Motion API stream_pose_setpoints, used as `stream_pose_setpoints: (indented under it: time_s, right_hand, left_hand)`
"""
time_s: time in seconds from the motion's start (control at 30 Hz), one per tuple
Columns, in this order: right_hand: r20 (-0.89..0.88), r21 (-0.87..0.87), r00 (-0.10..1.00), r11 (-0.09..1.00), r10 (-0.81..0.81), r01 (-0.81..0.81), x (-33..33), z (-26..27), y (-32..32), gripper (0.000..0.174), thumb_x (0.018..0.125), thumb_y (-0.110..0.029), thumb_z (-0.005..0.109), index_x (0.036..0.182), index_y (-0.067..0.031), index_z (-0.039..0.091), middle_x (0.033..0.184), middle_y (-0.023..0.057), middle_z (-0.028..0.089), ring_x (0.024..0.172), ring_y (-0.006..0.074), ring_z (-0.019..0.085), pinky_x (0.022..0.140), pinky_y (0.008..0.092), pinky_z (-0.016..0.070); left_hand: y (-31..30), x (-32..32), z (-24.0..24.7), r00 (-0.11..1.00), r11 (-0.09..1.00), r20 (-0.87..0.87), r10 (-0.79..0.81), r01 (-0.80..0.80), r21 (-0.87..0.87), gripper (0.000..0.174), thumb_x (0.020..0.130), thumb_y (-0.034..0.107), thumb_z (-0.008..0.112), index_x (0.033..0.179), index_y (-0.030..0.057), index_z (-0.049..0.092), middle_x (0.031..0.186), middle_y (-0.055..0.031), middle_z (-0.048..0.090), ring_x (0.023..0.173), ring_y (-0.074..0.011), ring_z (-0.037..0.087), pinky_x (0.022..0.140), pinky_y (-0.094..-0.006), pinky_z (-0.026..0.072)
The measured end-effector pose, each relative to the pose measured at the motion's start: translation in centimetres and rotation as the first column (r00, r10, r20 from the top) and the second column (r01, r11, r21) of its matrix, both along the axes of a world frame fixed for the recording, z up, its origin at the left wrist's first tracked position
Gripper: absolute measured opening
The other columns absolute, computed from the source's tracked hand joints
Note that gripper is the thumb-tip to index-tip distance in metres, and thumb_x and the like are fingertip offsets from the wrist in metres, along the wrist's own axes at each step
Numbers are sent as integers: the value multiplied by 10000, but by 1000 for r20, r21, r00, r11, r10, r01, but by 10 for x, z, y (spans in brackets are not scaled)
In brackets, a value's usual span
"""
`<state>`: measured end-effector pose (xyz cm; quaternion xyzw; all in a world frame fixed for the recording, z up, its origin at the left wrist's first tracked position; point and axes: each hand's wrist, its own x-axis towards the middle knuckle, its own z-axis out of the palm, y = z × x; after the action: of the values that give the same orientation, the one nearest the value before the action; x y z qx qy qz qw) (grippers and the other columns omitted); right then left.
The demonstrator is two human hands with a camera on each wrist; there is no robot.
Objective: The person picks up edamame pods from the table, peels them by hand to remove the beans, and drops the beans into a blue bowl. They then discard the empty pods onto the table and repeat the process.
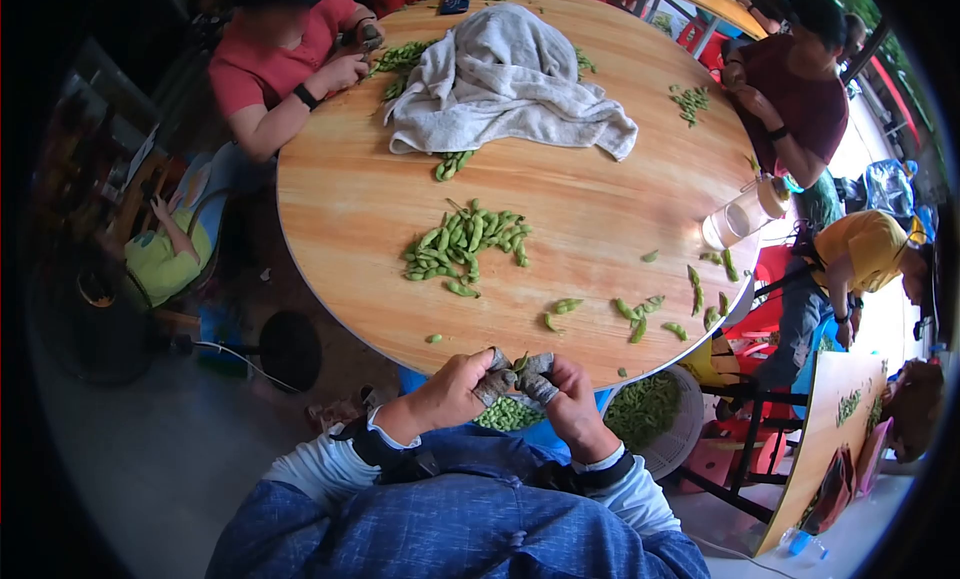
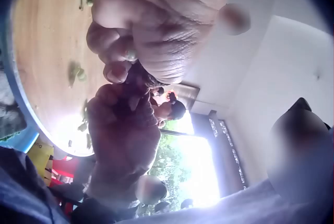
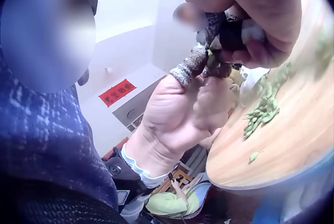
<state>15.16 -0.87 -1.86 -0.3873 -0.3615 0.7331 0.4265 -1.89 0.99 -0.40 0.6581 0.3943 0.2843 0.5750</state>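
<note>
Both hands meet just past the near table edge, thumbs and fingers wrapped in grey cloth finger covers (image 1: 540,384). The left hand (image 1: 445,391) and the right hand (image 1: 577,404) pinch one green soybean pod (image 1: 520,362) between them, mostly hidden by the wrapped fingertips. In the right wrist view a bit of the pod (image 3: 210,53) shows between the fingers of the left hand (image 3: 175,112) and the right hand (image 3: 261,10). Beyond them on the table lies a pile of pods (image 1: 468,241); loose pods (image 1: 637,314) are scattered to the right.
A grey towel (image 1: 505,79) covers a heap on the round wooden table (image 1: 350,219). A clear jug (image 1: 740,214) stands at the right edge. Below, a white basket (image 1: 690,419) holds pods, beside a container of shelled beans (image 1: 508,415). Other people sit around the table.
</note>
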Motion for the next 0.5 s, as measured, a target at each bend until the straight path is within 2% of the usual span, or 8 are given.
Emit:
stream_pose_setpoints:
  time_s: [0.1, 0.2, 0.23, 0.33, 0.37, 0.4, 0.43, 0.5]
  right_hand:
    - [193, 30, 974, 992, 115, -123, 0, -14, 0, 71, 790, -16, 527, 848, 25, 531, 749, -3, 549, 719, 66, 481, 644, 202, 398]
    - [390, 13, 901, 977, 192, -214, -4, -15, 4, 70, 783, -10, 532, 835, 37, 529, 736, 1, 541, 720, 68, 475, 640, 199, 398]
    - [389, 39, 909, 982, 153, -182, -4, -18, 5, 72, 786, -22, 538, 834, 31, 533, 738, 1, 544, 715, 67, 479, 639, 202, 401]
    - [390, 132, 921, 990, -5, -50, 5, -39, 12, 65, 788, -36, 554, 831, 13, 544, 748, 6, 552, 718, 67, 488, 660, 213, 414]
    - [351, 102, 932, 993, -94, 62, 14, -41, 16, 66, 779, -29, 564, 832, 9, 552, 747, 6, 557, 717, 70, 491, 666, 215, 417]
    - [358, 160, 911, 975, -204, 155, 25, -50, 21, 56, 783, -26, 550, 831, 4, 559, 744, 6, 561, 699, 70, 490, 640, 207, 407]
    - [396, 128, 883, 967, -253, 220, 38, -53, 25, 90, 792, -54, 529, 850, 3, 567, 743, 4, 564, 680, 67, 486, 611, 194, 390]
    - [446, 60, 847, 954, -289, 294, 59, -49, 29, 96, 791, -40, 550, 852, 31, 573, 767, 2, 570, 689, 70, 498, 644, 205, 403]
  left_hand:
    - [-9, -4, -28, 998, 998, -36, 54, -53, 18, 81, 740, -14, 461, 820, -22, 469, 567, -74, 450, 535, -114, 429, 501, -282, 379]
    - [-14, -6, -43, 996, 953, 31, 88, -76, -292, 124, 727, -19, 437, 846, -13, 473, 591, -99, 477, 545, -140, 436, 509, -292, 381]
    - [-15, -6, -47, 993, 919, 49, 107, -80, -387, 138, 726, -17, 433, 858, -10, 473, 596, -104, 481, 551, -148, 443, 514, -296, 386]
    - [-15, -18, -70, 988, 988, -30, 155, -154, 26, 158, 740, 0, 423, 892, -1, 466, 630, -146, 518, 573, -243, 521, 536, -351, 414]
    - [-13, -25, -70, 956, 967, -165, 244, -228, 113, 139, 757, 9, 426, 889, 0, 465, 656, -146, 530, 599, -249, 535, 548, -342, 418]
    - [-8, -34, -66, 897, 936, -287, 335, -283, 208, 121, 773, 18, 428, 887, 0, 465, 681, -146, 541, 625, -255, 549, 560, -334, 422]
    - [-3, -42, -62, 815, 896, -392, 426, -319, 309, 104, 790, 28, 431, 884, 1, 465, 707, -146, 552, 650, -260, 563, 572, -325, 426]
    - [7, -60, -80, 674, 847, -515, 530, -390, 361, 128, 789, 69, 457, 898, 3, 467, 769, -211, 558, 732, -368, 553, 601, -400, 431]
